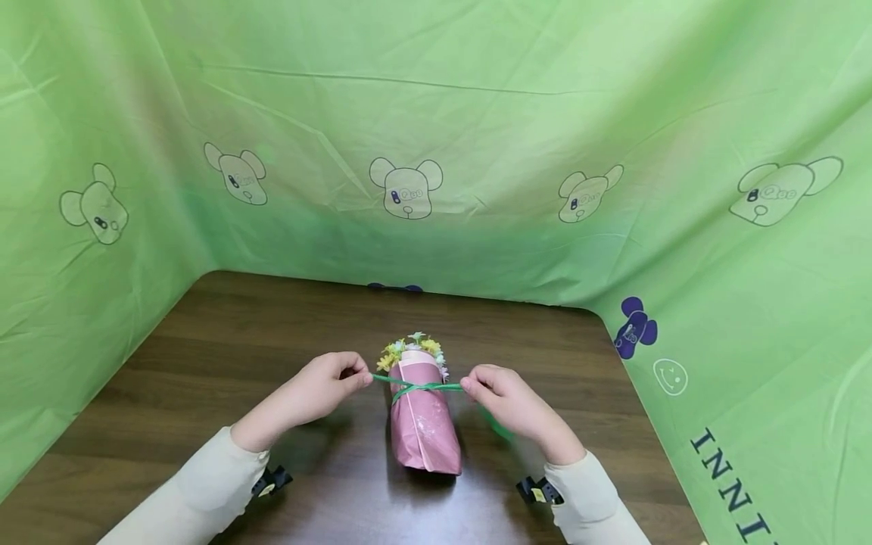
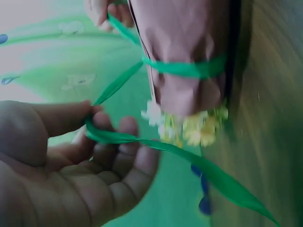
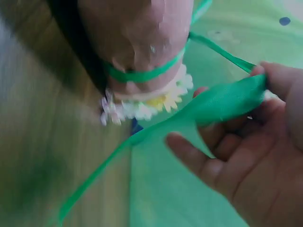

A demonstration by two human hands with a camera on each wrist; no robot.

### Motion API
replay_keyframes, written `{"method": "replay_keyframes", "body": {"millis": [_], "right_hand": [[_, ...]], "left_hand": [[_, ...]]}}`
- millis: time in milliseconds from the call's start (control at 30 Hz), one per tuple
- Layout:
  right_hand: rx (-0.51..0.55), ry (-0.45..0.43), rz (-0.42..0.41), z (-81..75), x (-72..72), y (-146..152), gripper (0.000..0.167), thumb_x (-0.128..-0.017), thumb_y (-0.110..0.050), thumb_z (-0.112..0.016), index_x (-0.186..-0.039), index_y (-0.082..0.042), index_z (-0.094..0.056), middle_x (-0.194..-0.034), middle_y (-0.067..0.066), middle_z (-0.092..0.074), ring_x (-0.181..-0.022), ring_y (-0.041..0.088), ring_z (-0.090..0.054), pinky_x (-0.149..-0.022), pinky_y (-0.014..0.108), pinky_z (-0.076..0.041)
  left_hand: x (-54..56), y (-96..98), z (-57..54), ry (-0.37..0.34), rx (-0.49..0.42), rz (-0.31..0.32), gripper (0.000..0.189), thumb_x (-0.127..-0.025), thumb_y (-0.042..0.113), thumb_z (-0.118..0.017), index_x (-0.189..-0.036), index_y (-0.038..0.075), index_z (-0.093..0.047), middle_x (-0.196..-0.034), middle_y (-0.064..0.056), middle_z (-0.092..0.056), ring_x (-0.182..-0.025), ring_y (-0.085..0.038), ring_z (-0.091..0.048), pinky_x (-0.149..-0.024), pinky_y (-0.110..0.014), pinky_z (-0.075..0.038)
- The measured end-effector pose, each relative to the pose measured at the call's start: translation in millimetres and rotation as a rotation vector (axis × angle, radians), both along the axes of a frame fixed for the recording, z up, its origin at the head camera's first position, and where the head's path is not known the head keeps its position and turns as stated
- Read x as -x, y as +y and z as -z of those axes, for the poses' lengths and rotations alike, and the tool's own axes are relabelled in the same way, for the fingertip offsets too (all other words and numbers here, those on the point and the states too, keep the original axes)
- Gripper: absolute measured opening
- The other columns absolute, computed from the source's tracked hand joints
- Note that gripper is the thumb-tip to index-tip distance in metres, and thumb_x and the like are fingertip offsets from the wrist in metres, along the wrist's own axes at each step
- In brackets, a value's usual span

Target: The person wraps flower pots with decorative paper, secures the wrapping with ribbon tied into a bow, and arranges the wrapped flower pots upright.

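A small bouquet wrapped in pink paper (image 1: 424, 428) lies on the table, its yellow and white flowers (image 1: 391, 356) pointing away from me. Round the wrap runs a green ribbon (image 1: 428, 387), crossed over itself on top. My left hand (image 1: 325, 390) pinches one end between thumb and forefinger, left of the bouquet. On the other side my right hand (image 1: 507, 397) pinches the opposite end. Both stretches look taut. In the left wrist view a loose tail of ribbon (image 2: 222, 182) hangs past the fingers; the right wrist view shows another tail (image 3: 94, 175) trailing down.
The brown wooden table (image 1: 272, 318) is enclosed at the back and sides by a green cloth (image 1: 477, 250) printed with bear heads. Dark wrist bands with small devices (image 1: 271, 482) sit at both cuffs.
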State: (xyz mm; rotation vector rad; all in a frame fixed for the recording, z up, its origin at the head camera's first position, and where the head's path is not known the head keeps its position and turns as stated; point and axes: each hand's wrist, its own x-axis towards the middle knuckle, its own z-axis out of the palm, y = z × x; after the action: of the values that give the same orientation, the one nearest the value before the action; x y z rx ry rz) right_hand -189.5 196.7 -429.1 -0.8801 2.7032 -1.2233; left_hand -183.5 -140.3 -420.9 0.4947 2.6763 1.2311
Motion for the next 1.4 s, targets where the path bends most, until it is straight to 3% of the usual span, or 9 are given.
{"method": "replay_keyframes", "body": {"millis": [333,467,567,700,767,900,1033,1267,1400], "right_hand": [[0.489,-0.118,0.167,11.6,4.5,-32,0.019,-0.099,-0.008,-0.066,-0.101,0.011,-0.068,-0.104,0.032,-0.068,-0.086,0.007,-0.067,-0.077,0.021,-0.054],[0.567,-0.072,0.315,15.2,6.0,-46,0.015,-0.096,-0.01,-0.071,-0.098,0.005,-0.073,-0.091,0.024,-0.072,-0.075,0.008,-0.065,-0.066,0.02,-0.051],[0.537,0.067,0.405,19.6,6.9,-55,0.009,-0.095,-0.012,-0.073,-0.094,-0.004,-0.075,-0.085,0.013,-0.076,-0.071,0.014,-0.068,-0.061,0.018,-0.049],[0.505,0.196,0.441,22.3,7.6,-62,0.005,-0.095,-0.013,-0.073,-0.094,-0.009,-0.077,-0.083,0.005,-0.077,-0.071,0.016,-0.07,-0.063,0.019,-0.052],[0.559,0.143,0.422,20.9,8.4,-66,0.01,-0.096,-0.013,-0.072,-0.098,-0.005,-0.077,-0.084,0.007,-0.077,-0.073,0.015,-0.07,-0.066,0.021,-0.054],[0.714,-0.104,0.392,18.4,11.8,-70,0.023,-0.099,-0.015,-0.069,-0.109,0.005,-0.074,-0.088,0.013,-0.075,-0.076,0.013,-0.069,-0.07,0.027,-0.056],[0.753,-0.263,0.364,16.5,12.5,-70,0.025,-0.102,-0.013,-0.064,-0.115,0.006,-0.072,-0.084,0.011,-0.071,-0.076,0.013,-0.066,-0.072,0.029,-0.055],[0.667,-0.342,0.269,14.4,7.4,-66,0.03,-0.104,-0.007,-0.055,-0.13,0.002,-0.067,-0.129,0.021,-0.067,-0.105,0.013,-0.065,-0.091,0.029,-0.053],[0.682,-0.316,0.25,15.0,6.2,-67,0.03,-0.101,0.0,-0.058,-0.13,0.007,-0.063,-0.113,0.022,-0.069,-0.092,0.011,-0.066,-0.086,0.027,-0.055]], "left_hand": [[5.1,31.7,8.0,-0.169,-0.568,-0.027,0.018,-0.106,0.012,-0.055,-0.111,-0.005,-0.06,-0.113,-0.023,-0.066,-0.103,-0.036,-0.064,-0.087,-0.038,-0.057],[9.5,44.8,12.9,-0.172,-0.7,-0.034,0.018,-0.106,0.008,-0.053,-0.114,-0.007,-0.058,-0.123,-0.025,-0.068,-0.106,-0.025,-0.068,-0.097,-0.044,-0.055],[12.3,54.2,16.8,-0.186,-0.778,-0.059,0.017,-0.106,0.006,-0.053,-0.115,-0.007,-0.059,-0.117,-0.021,-0.071,-0.101,-0.016,-0.07,-0.097,-0.046,-0.055],[14.2,64.6,20.2,-0.211,-0.8,-0.098,0.02,-0.105,0.006,-0.055,-0.117,-0.008,-0.062,-0.102,-0.01,-0.072,-0.087,-0.014,-0.068,-0.086,-0.039,-0.06],[14.5,68.2,20.9,-0.22,-0.796,-0.107,0.022,-0.104,0.006,-0.056,-0.119,-0.008,-0.064,-0.098,-0.007,-0.071,-0.084,-0.014,-0.066,-0.083,-0.037,-0.06],[13.9,71.4,21.9,-0.22,-0.766,-0.105,0.026,-0.104,0.008,-0.057,-0.125,-0.006,-0.066,-0.095,-0.004,-0.068,-0.08,-0.014,-0.064,-0.078,-0.033,-0.059],[13.3,71.1,22.8,-0.223,-0.728,-0.079,0.03,-0.103,0.008,-0.059,-0.13,-0.003,-0.067,-0.094,-0.003,-0.067,-0.077,-0.015,-0.062,-0.073,-0.029,-0.056],[11.9,72.8,26.9,-0.19,-0.707,-0.046,0.028,-0.098,0.006,-0.066,-0.124,-0.003,-0.07,-0.109,-0.006,-0.073,-0.079,-0.013,-0.061,-0.07,-0.025,-0.054],[13.8,73.2,29.5,-0.192,-0.743,-0.029,0.027,-0.095,0.002,-0.069,-0.119,-0.008,-0.064,-0.096,-0.002,-0.072,-0.082,-0.013,-0.064,-0.069,-0.022,-0.054]]}}
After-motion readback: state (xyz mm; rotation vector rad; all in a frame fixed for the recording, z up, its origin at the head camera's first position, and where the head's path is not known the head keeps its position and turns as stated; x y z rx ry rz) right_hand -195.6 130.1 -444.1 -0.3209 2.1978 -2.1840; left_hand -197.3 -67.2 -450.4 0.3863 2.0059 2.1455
